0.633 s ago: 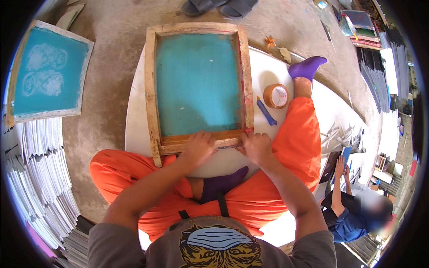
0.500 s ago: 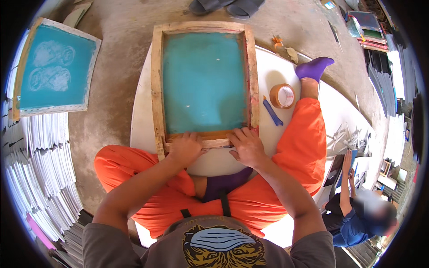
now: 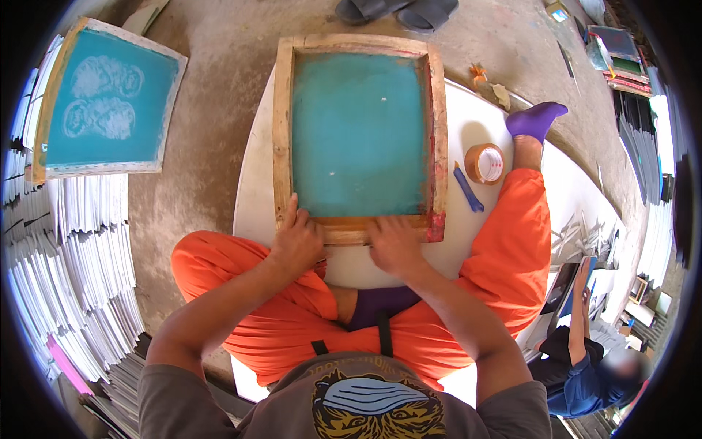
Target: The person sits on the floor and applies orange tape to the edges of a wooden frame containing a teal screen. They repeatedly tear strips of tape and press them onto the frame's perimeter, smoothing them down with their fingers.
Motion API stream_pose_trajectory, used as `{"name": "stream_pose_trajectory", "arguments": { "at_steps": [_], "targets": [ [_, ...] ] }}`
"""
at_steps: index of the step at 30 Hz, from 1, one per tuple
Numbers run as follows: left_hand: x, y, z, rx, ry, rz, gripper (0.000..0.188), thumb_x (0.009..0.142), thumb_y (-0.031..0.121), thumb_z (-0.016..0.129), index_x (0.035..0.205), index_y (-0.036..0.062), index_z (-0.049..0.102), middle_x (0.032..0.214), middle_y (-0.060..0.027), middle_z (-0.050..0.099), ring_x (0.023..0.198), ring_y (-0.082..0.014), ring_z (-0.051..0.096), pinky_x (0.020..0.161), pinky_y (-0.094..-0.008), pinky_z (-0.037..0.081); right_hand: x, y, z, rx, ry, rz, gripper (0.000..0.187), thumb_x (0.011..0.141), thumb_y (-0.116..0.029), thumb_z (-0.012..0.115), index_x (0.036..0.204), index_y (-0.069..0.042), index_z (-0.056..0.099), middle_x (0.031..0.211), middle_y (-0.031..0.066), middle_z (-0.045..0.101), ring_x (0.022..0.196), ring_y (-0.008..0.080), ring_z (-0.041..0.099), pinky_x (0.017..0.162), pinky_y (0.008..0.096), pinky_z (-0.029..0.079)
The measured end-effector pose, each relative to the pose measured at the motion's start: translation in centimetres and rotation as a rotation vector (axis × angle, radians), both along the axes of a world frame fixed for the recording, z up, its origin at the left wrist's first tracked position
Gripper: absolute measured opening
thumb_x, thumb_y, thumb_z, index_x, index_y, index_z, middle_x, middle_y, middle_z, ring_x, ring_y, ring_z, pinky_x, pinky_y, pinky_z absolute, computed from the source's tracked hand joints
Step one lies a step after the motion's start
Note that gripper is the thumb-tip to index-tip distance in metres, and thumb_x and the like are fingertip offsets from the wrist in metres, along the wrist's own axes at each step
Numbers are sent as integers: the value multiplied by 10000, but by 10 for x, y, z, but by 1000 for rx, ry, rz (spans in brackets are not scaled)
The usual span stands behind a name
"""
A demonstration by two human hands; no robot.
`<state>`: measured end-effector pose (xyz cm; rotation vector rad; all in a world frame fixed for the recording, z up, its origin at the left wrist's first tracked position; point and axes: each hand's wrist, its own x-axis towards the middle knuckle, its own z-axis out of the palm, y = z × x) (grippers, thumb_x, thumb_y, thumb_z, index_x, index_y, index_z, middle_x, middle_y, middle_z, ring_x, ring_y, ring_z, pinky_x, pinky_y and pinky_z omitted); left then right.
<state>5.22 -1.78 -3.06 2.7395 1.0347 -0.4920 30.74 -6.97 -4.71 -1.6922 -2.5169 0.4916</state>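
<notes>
Screen (image 3: 360,139) lies at upper centre of the frame, on a white board (image 3: 256,183). Against half a second ago, the whole scene sits farther right in the view, including tape (image 3: 485,163), blue tool (image 3: 469,188) and, at upper left, the second screen (image 3: 110,88). The left hand (image 3: 298,240) has moved to the screen's lower left corner, one finger now stretched up by the left rail (image 3: 283,132); the right hand (image 3: 395,245) has shifted inward, uncovering the lower right corner's red stain (image 3: 436,227). Fingers of both hands lie over the bottom rail (image 3: 345,234); the right is blurred, and I cannot tell whether either clamps the wood. The screen's long axis runs nearly straight up and down the picture, one short end toward the slippers (image 3: 428,14), the other toward the orange trousers (image 3: 504,249).
</notes>
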Motion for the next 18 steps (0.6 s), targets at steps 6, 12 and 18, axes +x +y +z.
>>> {"name": "stream_pose_trajectory", "arguments": {
  "at_steps": [6, 12, 18],
  "targets": [
    [-9, 14, 9, 20, 65, -18, 596, 811, 624, 795, 907, 35, 774, 922, -115, 762, 1276, -377, 596, 1319, -663, 122, -29, 2, -16, -44, 135, 26, 305, 831, -195, 750, 1090, -40, 707, 1095, 126, 663, 1106, 321, 631, 943, 449, 526],
    [-24, 13, 1, 48, -1, -85, 476, 809, 540, 805, 883, 70, 785, 931, -63, 754, 1221, -322, 619, 1316, -679, 139, 12, 6, 10, -176, -53, 9, 389, 794, -252, 817, 1095, -34, 702, 1123, 123, 651, 1135, 315, 612, 952, 440, 513],
    [-33, 9, -16, 16, -185, -55, 203, 831, 277, 737, 849, 80, 782, 858, -23, 707, 1099, -271, 625, 1301, -702, 184, -61, 17, 10, -255, 58, -8, 496, 734, -297, 847, 1122, -33, 685, 1119, 117, 629, 1124, 314, 587, 944, 463, 491]
  ]
}}
